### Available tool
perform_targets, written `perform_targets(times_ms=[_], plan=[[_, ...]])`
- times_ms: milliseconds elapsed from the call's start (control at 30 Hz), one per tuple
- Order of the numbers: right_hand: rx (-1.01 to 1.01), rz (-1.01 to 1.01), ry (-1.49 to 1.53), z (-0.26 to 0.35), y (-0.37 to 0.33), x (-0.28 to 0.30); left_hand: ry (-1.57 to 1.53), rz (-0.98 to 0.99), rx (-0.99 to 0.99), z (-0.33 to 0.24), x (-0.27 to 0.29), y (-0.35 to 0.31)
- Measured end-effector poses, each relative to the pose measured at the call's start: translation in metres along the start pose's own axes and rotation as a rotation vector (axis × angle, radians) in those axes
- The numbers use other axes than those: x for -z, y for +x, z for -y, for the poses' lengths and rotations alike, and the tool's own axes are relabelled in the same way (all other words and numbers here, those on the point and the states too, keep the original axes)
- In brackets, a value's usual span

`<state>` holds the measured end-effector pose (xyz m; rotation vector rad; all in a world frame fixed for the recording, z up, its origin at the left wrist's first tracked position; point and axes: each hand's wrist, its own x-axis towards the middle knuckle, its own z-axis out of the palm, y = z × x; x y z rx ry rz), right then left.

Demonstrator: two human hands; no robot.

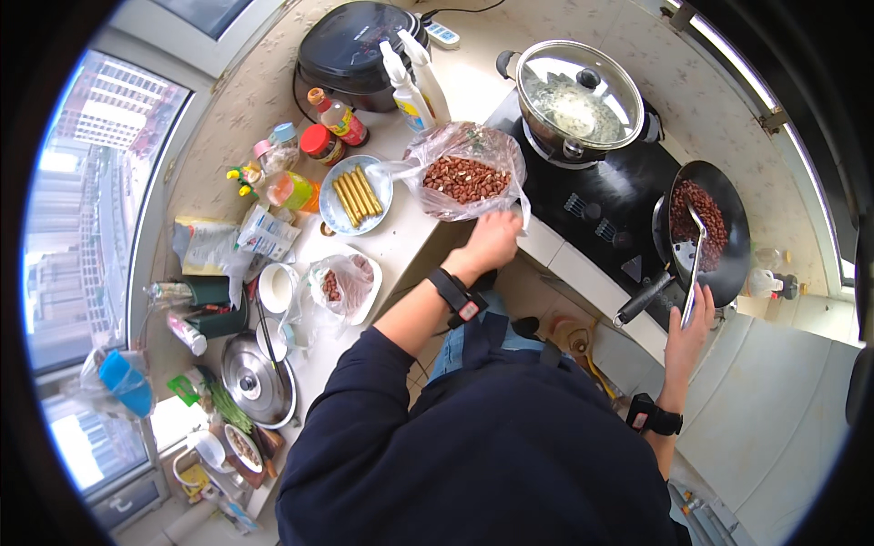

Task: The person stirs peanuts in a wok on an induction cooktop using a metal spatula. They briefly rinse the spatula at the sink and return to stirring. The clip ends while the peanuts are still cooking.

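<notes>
My left hand [496,241] is closed at the counter's edge, its fingers on the near rim of a clear plastic bag [492,146]. Reddish-brown peanuts [466,179] lie in the bag's open mouth. On the right, my right hand [689,335] grips the handle of a metal spatula [699,250]. The spatula's blade rests inside a dark wok [739,273], which tilts on the cooktop's right side. More peanuts [706,214] are heaped in the wok. The wok's black handle [645,298] points toward me, beside my right hand.
A lidded steel pot [580,96] stands on the far part of the black cooktop [583,196]. Left of the bag are a plate of golden sticks [357,196], sauce bottles [339,118] and a white tray [371,289] with a smaller peanut bag. A pan lid [250,378] lies nearer.
</notes>
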<state>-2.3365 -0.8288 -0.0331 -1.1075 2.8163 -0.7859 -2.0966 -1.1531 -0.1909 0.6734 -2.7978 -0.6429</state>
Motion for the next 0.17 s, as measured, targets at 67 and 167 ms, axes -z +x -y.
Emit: perform_targets(times_ms=[67,167], plan=[[0.024,-0.012,0.142,0.039,0.010,0.005,-0.029,0.062,0.006,-0.007,-0.015,-0.004],[-0.038,0.334,0.537,0.123,0.030,-0.006,-0.056,0.118,0.020,-0.004,-0.020,-0.004]])
